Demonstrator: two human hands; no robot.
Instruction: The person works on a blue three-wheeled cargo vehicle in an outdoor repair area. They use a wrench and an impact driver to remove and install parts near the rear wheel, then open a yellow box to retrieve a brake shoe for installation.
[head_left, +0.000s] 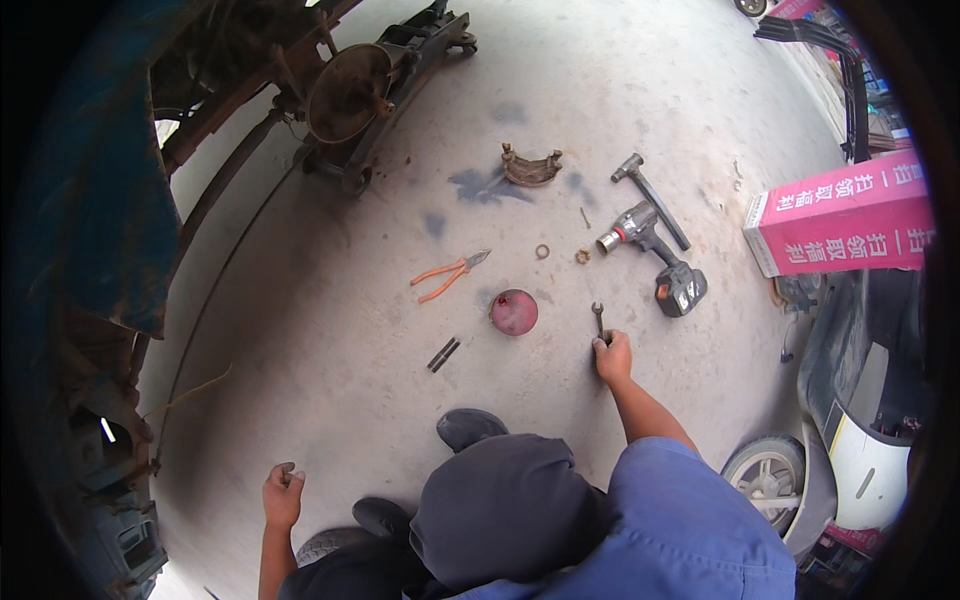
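My right hand (615, 355) grips a small open-end wrench (598, 309), its jaw pointing away from me, just above the concrete floor. To its left stands a round red tin (514, 313). Beyond it lies a cordless impact wrench (660, 259) with a socket fitted. A rusty castle nut (583, 256), a ring-shaped washer (542, 251) and a thin pin (585, 217) lie near that socket. Orange-handled pliers (450, 275) rest open left of the tin, with a short dark metal rod (443, 355) nearer me. My left hand (283, 495) hangs low at the left, loosely curled and seemingly empty.
A rusty brake shoe (531, 169) and a hammer-shaped steel tool (654, 199) lie farther out. At upper left, a rusty wheel hub (351, 94) sits by a floor jack (442, 45). A pink carton (847, 214) and a scooter (862, 465) flank the right side.
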